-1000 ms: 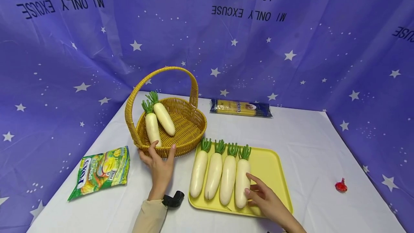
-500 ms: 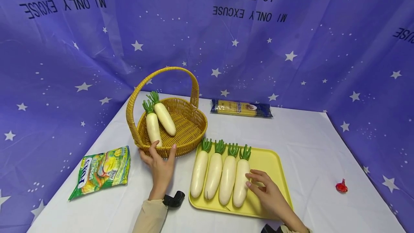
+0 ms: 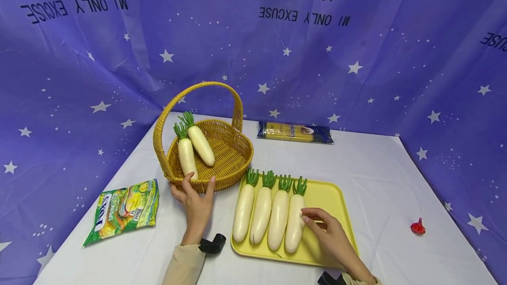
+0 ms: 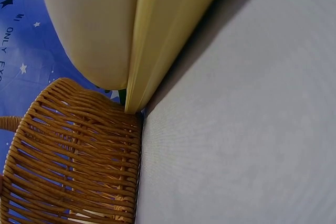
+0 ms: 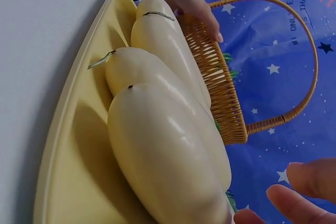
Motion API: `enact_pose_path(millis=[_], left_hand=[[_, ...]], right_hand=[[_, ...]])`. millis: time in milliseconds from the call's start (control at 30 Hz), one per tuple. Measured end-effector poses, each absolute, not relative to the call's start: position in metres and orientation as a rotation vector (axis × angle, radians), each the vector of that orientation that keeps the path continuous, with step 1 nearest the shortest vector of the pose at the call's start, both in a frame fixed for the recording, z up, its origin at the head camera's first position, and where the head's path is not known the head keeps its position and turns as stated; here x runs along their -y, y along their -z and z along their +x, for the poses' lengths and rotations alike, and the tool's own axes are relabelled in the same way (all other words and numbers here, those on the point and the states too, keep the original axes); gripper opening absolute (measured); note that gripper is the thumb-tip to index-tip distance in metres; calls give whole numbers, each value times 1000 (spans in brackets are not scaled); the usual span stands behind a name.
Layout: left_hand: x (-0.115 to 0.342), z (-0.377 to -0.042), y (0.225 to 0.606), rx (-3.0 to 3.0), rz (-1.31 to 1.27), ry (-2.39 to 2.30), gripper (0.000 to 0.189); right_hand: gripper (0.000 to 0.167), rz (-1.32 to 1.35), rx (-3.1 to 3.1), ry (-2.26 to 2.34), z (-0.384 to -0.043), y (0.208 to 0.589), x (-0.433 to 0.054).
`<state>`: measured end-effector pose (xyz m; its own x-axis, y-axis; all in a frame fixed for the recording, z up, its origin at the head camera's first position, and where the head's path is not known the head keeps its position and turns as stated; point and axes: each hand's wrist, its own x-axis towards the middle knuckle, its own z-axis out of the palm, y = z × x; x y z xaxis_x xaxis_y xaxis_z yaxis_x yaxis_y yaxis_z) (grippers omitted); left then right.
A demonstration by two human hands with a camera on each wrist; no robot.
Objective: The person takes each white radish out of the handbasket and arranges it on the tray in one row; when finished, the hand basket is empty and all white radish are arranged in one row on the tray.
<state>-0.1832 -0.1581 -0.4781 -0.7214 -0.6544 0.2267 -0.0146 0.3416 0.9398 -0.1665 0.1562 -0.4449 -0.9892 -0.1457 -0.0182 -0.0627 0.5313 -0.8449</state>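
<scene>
My left hand [image 3: 196, 209] is at the near side of a brown wicker basket [image 3: 227, 182], its fingers spread against the rim. Two white radishes with green tops, a left one [image 3: 186, 155] and a right one [image 3: 202, 146], lie in the basket. Several more radishes lie side by side on a yellow tray [image 3: 330, 201]. Beside the rightmost radish [image 3: 295, 223] is my right hand [image 3: 332, 235], its thumb and fingertips right at the radish's right side. In the right wrist view those fingers [image 5: 310, 179] are parted, with nothing between them.
Left of the basket lies a green candy bag [image 3: 128, 208]. A pasta packet [image 3: 295, 132] rests at the table's back edge, and a small red object [image 3: 417, 227] sits far right. The basket's tall handle [image 3: 206, 84] arches over it. A purple star-printed cloth [image 3: 253, 56] hangs behind.
The rightmost radish's lower end has shifted slightly left toward its neighbour. My right hand has moved a little up and right, and its fingers have loosened. The left hand stays at the basket.
</scene>
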Motion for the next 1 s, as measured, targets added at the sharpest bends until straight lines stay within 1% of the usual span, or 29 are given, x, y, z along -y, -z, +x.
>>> enact_pose_path(millis=[200,567,867,1000], left_hand=[[158,-183,477,2015,583,1406,64],[158,-183,478,2022,589,1415,64],[157,-183,477,2020,584,1422,63],[158,-183,478,2021,583,1417,63]], right_hand=[[23,-234,-2677,1510,-169,445,-157],[26,-334,-2670,1592,-178,443,-149],[30,-438,-2577,1697,-192,432,-126],[28,-498,-2529,1748,-202,424,-111]])
